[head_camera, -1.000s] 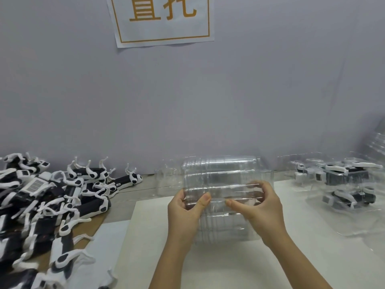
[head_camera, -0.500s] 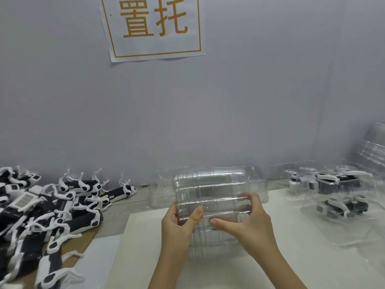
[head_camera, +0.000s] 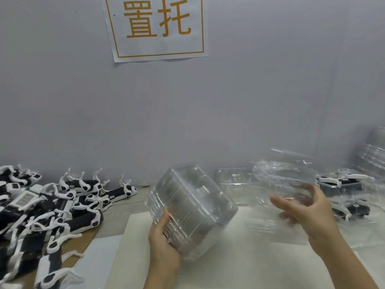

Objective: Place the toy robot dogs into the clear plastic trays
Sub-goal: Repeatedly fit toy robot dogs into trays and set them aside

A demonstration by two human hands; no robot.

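My left hand [head_camera: 163,241] grips a nested stack of clear plastic trays [head_camera: 190,205] from below, tilted over the white sheet. My right hand [head_camera: 306,209] holds a single clear tray [head_camera: 285,180] lifted off to the right, blurred by motion, with thumb and fingers around its near edge. A heap of black-and-white toy robot dogs [head_camera: 48,205] lies on the left of the table. Two more dogs [head_camera: 345,184] sit in clear trays at the right.
A white sheet [head_camera: 229,257] covers the table under my hands. An empty clear tray [head_camera: 233,180] rests by the wall behind. More stacked clear trays [head_camera: 373,155] stand at the far right. A paper sign [head_camera: 156,28] hangs on the grey wall.
Both hands held the one stack before. Now my right hand has pulled a single tray away to the right, and my left hand has tilted the stack and keeps it alone.
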